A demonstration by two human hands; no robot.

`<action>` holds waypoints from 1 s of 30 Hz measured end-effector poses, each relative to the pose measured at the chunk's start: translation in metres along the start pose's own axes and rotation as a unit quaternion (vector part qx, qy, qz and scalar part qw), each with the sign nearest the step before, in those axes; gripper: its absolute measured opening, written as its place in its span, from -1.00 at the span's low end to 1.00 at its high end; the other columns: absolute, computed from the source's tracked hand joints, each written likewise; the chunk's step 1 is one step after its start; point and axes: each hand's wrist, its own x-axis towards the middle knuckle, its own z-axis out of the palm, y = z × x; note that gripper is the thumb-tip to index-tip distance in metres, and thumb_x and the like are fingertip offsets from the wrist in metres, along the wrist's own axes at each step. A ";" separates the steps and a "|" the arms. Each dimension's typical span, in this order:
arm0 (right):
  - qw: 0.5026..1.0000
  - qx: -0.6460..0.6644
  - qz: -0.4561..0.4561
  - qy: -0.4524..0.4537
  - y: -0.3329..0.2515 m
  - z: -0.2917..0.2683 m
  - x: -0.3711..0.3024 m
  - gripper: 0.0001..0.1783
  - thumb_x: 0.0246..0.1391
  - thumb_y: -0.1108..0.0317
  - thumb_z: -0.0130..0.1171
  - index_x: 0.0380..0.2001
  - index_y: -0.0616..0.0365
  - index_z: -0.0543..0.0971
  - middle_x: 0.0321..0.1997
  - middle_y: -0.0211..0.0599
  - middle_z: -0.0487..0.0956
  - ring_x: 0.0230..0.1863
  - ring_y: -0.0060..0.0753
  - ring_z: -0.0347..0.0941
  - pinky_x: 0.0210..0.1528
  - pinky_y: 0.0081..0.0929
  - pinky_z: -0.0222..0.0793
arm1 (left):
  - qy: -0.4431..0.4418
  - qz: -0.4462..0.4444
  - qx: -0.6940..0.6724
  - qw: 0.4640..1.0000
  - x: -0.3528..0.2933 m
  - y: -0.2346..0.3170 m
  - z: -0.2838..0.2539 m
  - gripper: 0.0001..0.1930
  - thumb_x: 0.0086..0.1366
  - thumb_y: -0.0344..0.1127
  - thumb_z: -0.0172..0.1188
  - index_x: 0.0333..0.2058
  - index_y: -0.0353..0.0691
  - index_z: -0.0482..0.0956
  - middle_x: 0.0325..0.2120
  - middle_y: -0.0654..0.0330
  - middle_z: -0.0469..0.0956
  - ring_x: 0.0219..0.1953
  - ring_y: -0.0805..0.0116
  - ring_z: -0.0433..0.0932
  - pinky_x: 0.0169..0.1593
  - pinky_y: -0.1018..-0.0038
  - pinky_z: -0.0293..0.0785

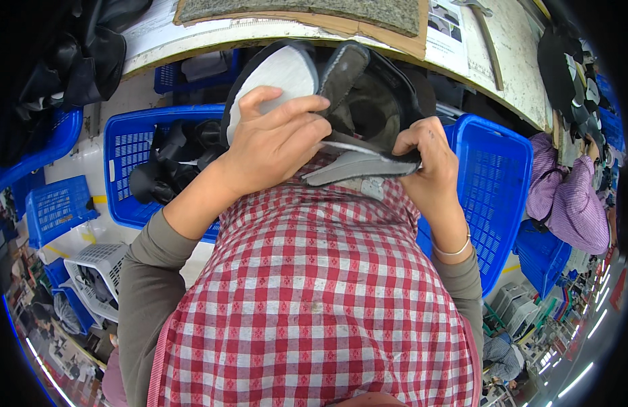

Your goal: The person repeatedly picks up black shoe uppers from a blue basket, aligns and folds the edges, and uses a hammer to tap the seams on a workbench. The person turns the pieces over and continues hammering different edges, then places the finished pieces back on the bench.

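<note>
A black boot upper (388, 88), spread wide with its dark lining showing, is between my hands near the bench edge. My left hand (280, 139) is closed at its left side, over a white-faced flap (270, 78) edged in black. Its fingers bend toward the opening, and the thumb side is partly hidden. At the right, my right hand (429, 152) pinches the upper's rim between thumb and fingers. A grey-lined flap (361, 166) with a dark edge hangs toward my red checked apron (314, 285).
A workbench (511, 95) ahead carries a grey slab (368, 13) on a board, printed sheets and a hammer (487, 44). Blue baskets stand at the left (127, 203), holding black pieces, and at the right (494, 183). A co-worker in purple checks (578, 203) is farther right.
</note>
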 end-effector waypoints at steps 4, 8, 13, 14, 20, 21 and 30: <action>0.989 0.086 0.082 -0.087 0.004 -0.023 0.020 -0.68 -0.24 0.49 0.56 -0.33 0.20 0.69 -0.33 -0.30 0.63 -0.18 -0.23 0.53 -0.16 -0.34 0.46 | -0.033 -0.032 -0.047 0.998 0.009 -0.011 0.012 -0.73 0.14 -0.41 0.36 -0.17 -0.12 0.56 -0.13 0.29 0.66 0.06 0.42 0.58 0.30 0.14 0.06; 0.996 -0.068 -0.049 -0.043 -0.004 -0.049 0.056 -0.63 -0.21 0.17 0.59 -0.29 0.08 0.78 -0.36 -0.31 0.67 -0.14 -0.23 0.57 -0.10 -0.28 0.49 | -0.041 -0.059 -0.117 0.991 0.030 -0.010 0.027 -0.57 0.11 -0.48 0.45 -0.04 -0.20 0.52 -0.04 0.19 0.66 0.09 0.31 0.62 0.30 0.14 0.08; 0.893 -0.366 -0.242 -0.102 -0.012 -0.008 0.081 -0.90 -0.27 0.32 0.36 -0.58 0.07 0.70 -0.52 -0.40 0.66 -0.31 -0.32 0.51 -0.10 -0.33 0.32 | -0.031 -0.039 -0.121 0.991 0.058 -0.007 0.046 -0.57 0.17 -0.43 0.41 0.00 -0.29 0.48 -0.17 0.10 0.61 -0.03 0.05 0.58 0.21 0.13 0.26; 0.874 -0.404 -0.250 -0.104 -0.009 0.001 0.083 -0.90 -0.27 0.34 0.35 -0.56 0.07 0.71 -0.51 -0.37 0.67 -0.31 -0.31 0.52 -0.10 -0.34 0.32 | -0.036 -0.057 -0.137 0.988 0.060 -0.009 0.046 -0.56 0.17 -0.42 0.42 0.00 -0.29 0.48 -0.17 0.09 0.62 -0.02 0.02 0.56 0.21 0.13 0.28; 0.922 -0.311 -0.205 -0.108 0.018 0.009 0.083 -0.88 -0.20 0.30 0.38 -0.55 -0.02 0.61 -0.52 -0.46 0.56 -0.34 -0.36 0.51 -0.23 -0.34 0.35 | -0.020 -0.079 -0.177 0.981 0.030 -0.014 0.018 -0.36 0.03 -0.37 0.51 0.12 -0.21 0.47 0.15 0.03 0.51 0.22 -0.05 0.42 0.30 0.07 0.32; 0.928 -0.297 -0.195 -0.116 0.020 0.008 0.082 -0.78 -0.24 0.30 0.45 -0.44 0.01 0.64 -0.48 -0.45 0.58 -0.31 -0.32 0.53 -0.22 -0.32 0.37 | -0.045 -0.055 -0.181 0.981 0.023 -0.015 0.013 -0.29 -0.02 -0.29 0.55 0.14 -0.18 0.48 0.22 0.03 0.46 0.27 -0.11 0.36 0.30 0.03 0.34; 0.907 -0.307 -0.242 -0.156 0.015 0.006 0.083 -0.75 -0.16 0.31 0.42 -0.34 0.03 0.63 -0.46 -0.47 0.56 -0.36 -0.34 0.53 -0.32 -0.36 0.42 | -0.006 0.023 -0.134 0.991 0.011 -0.023 0.030 -0.67 0.09 -0.41 0.28 -0.11 -0.23 0.62 -0.10 0.19 0.62 -0.12 0.20 0.62 -0.16 0.34 0.57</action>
